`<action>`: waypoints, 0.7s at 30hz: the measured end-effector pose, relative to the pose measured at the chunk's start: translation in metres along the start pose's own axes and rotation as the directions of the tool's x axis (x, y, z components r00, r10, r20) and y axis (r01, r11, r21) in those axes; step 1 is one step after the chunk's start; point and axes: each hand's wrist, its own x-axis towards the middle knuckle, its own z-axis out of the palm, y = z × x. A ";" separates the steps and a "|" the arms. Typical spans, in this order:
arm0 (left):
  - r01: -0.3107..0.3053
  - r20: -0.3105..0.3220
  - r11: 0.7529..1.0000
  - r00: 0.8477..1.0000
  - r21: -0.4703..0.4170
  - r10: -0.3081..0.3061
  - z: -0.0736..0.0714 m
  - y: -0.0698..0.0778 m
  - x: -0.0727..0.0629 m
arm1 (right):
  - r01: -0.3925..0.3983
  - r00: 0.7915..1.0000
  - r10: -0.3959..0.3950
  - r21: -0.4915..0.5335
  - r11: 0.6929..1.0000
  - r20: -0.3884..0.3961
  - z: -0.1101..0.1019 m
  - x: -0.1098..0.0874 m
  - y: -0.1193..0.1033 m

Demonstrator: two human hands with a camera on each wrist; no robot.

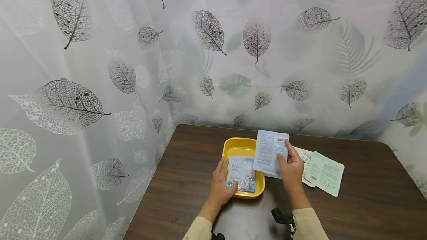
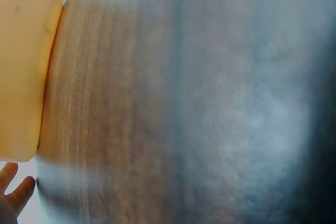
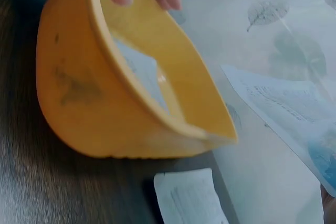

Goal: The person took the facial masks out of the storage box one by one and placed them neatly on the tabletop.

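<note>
A yellow plastic tub (image 1: 260, 186) stands on the table, with a blue-grey sheet mask packet (image 1: 240, 173) showing lotus flowers lying inside. My left hand (image 1: 221, 186) holds the tub at its front left, the thumb over the packet and the fingers along the left rim. In my right hand (image 1: 292, 166), a pale blue sheet mask packet (image 1: 267, 153) is pinched by its right side, printed text and a barcode facing up. It hangs partly over the tub's right rim. The right wrist view shows this lifted packet (image 3: 283, 108) beside the tub (image 3: 100, 98).
Right of the tub lie a cream packet (image 1: 307, 180) with a cartoon figure and a mint green packet (image 1: 325, 175) overlapping it. Another pale packet (image 1: 273, 176) shows beneath the lifted one. A leaf-printed curtain (image 1: 213, 66) hangs behind the dark wooden table (image 1: 367, 180).
</note>
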 end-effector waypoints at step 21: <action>0.036 0.033 0.999 0.999 0.011 -0.036 -0.002 0.003 0.001 | -0.203 0.968 0.193 -0.048 0.978 -0.158 -0.050 0.001 0.044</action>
